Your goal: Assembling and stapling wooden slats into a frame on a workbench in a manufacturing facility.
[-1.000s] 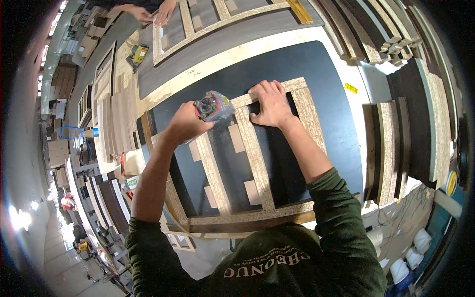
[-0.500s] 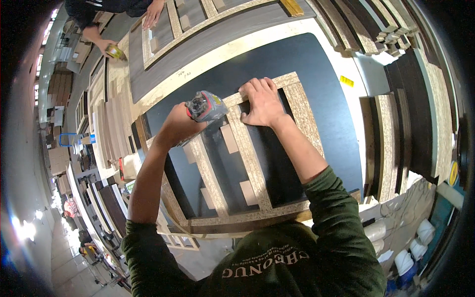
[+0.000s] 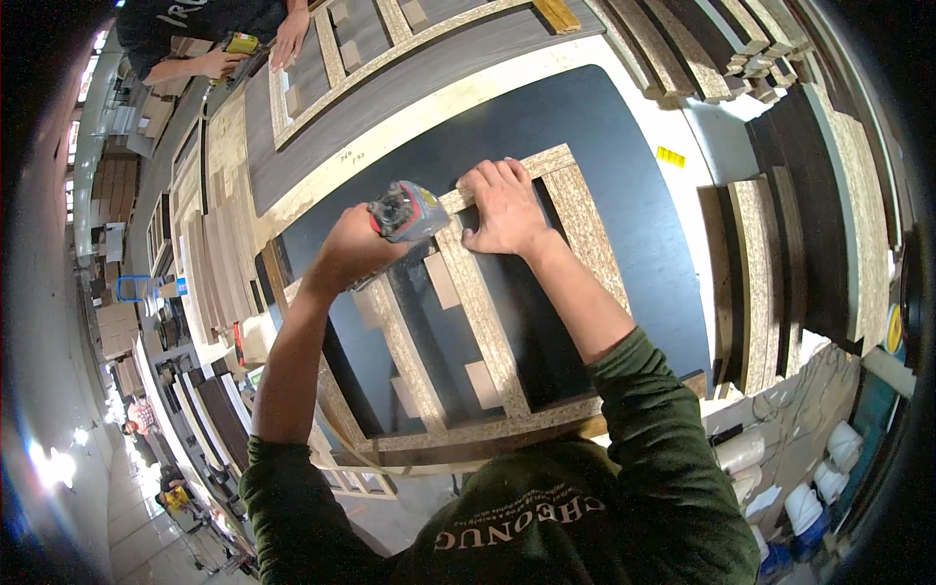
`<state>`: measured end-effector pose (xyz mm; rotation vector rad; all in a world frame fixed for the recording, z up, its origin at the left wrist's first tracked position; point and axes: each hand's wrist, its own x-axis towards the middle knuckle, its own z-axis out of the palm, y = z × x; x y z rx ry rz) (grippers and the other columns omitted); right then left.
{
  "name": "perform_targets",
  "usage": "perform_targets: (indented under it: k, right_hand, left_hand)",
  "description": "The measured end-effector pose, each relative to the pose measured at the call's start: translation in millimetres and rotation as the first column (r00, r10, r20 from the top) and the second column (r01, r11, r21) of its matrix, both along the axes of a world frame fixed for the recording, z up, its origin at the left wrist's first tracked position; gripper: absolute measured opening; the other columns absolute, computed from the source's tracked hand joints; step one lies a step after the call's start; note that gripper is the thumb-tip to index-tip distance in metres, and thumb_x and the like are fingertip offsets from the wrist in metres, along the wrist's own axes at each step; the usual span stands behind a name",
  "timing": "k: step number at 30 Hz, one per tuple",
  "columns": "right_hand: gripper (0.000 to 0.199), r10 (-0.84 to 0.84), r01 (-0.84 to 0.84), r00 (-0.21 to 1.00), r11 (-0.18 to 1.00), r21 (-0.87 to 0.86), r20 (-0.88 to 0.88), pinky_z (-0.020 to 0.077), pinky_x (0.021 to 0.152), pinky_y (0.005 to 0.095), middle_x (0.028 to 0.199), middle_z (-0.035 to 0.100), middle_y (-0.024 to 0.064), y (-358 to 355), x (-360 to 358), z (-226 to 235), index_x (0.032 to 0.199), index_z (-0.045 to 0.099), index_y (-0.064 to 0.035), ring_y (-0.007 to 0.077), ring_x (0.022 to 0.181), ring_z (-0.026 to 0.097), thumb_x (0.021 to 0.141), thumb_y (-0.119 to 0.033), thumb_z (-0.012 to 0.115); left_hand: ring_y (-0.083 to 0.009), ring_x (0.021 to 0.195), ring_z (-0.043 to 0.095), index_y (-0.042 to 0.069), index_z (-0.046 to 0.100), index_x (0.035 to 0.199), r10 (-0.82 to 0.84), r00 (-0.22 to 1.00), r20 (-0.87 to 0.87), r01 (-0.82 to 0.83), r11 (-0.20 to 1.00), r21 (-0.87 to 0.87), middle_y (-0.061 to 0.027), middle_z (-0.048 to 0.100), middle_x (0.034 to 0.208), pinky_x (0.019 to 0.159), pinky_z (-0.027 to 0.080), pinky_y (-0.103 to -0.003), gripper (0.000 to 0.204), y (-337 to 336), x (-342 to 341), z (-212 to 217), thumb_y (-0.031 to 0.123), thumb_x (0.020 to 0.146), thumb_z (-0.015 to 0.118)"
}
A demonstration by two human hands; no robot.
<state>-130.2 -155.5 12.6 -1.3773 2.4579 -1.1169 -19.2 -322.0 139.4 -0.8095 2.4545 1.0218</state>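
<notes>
A frame of particleboard strips (image 3: 483,322) lies on a dark sheet (image 3: 624,117) on the bench before me. My left hand (image 3: 348,250) is closed round a grey and red nail gun (image 3: 405,213), whose head is over the frame's far rail, left of the middle. The gun hides its nose and the rail under it. To its right, my right hand (image 3: 504,207) grips the far rail, with fingers over it and the thumb by a crossbar. Small pale blocks (image 3: 442,281) sit against the crossbars inside the frame.
Across the bench a co-worker's hand (image 3: 216,64) holds a yellow tool (image 3: 240,44); the other hand rests on a second frame (image 3: 366,70). Stacked boards (image 3: 746,283) stand at right, more strips (image 3: 216,258) at left. White buckets (image 3: 804,512) are at lower right.
The co-worker's hand with the yellow tool has drawn back toward their body. My view has shifted slightly; both my hands keep their places on the gun and the frame.
</notes>
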Motion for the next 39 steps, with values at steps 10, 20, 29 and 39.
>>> perform_targets:
  k: [10, 20, 29, 39]
  right_hand:
    - [0.080, 0.035, -0.034, 0.999, 0.999, 0.039, -0.027, 0.0183, 0.110, 0.0528, 0.130, 0.044, 0.0142, 42.0, -31.0, 21.0, 0.129, 0.044, -0.0060, 0.0297, 0.127, 0.038, 0.061, -0.039, 0.070]
    - [0.089, -0.077, 0.090, 0.995, 0.972, 0.215, -0.071, 0.0100, 0.112, 0.0538, 0.146, 0.033, 0.0074, 104.8, -86.8, -11.2, 0.138, 0.038, -0.0192, 0.0289, 0.138, 0.021, 0.063, -0.060, 0.062]
    - [0.091, 0.046, -0.073, 0.995, 0.949, 0.306, 0.094, 0.0027, 0.112, 0.0545, 0.150, 0.023, 0.0084, 106.8, -102.5, -3.1, 0.137, 0.041, -0.0185, 0.0294, 0.141, 0.011, 0.056, -0.049, 0.069]
    - [0.089, 0.050, -0.088, 0.988, 0.958, 0.272, 0.145, 0.0013, 0.112, 0.0548, 0.151, 0.022, 0.0092, 106.1, -103.0, -1.5, 0.136, 0.042, -0.0156, 0.0298, 0.141, 0.009, 0.058, -0.044, 0.073]
  left_hand:
    - [-0.0101, 0.064, 0.056, -0.001, 0.064, 0.087, -0.071, 0.979, -0.189, 0.088, 0.993, 0.078, -0.0102, 0.064, 0.070, 0.065, 0.047, -0.030, 0.024, 1.0, 15.7, 10.1, 0.013, 0.068, 0.068]
    - [-0.0078, 0.044, 0.049, 0.001, 0.059, 0.086, -0.077, 0.996, -0.052, 0.082, 0.991, 0.108, -0.0017, 0.054, 0.058, 0.044, 0.041, -0.025, 0.017, 49.1, -53.0, 32.7, 0.010, 0.074, 0.064]
    - [-0.0102, 0.045, 0.052, 0.001, 0.056, 0.072, -0.194, 0.980, 0.034, 0.194, 0.981, 0.007, -0.0030, 0.054, 0.054, 0.047, 0.044, -0.027, 0.016, 70.4, -103.0, 12.5, 0.015, 0.069, 0.062]
    - [-0.0276, 0.062, 0.062, -0.001, 0.061, 0.082, -0.311, 0.949, -0.048, 0.306, 0.948, -0.093, -0.0150, 0.062, 0.067, 0.062, 0.048, -0.035, 0.025, 68.8, -110.9, -12.5, 0.018, 0.067, 0.064]
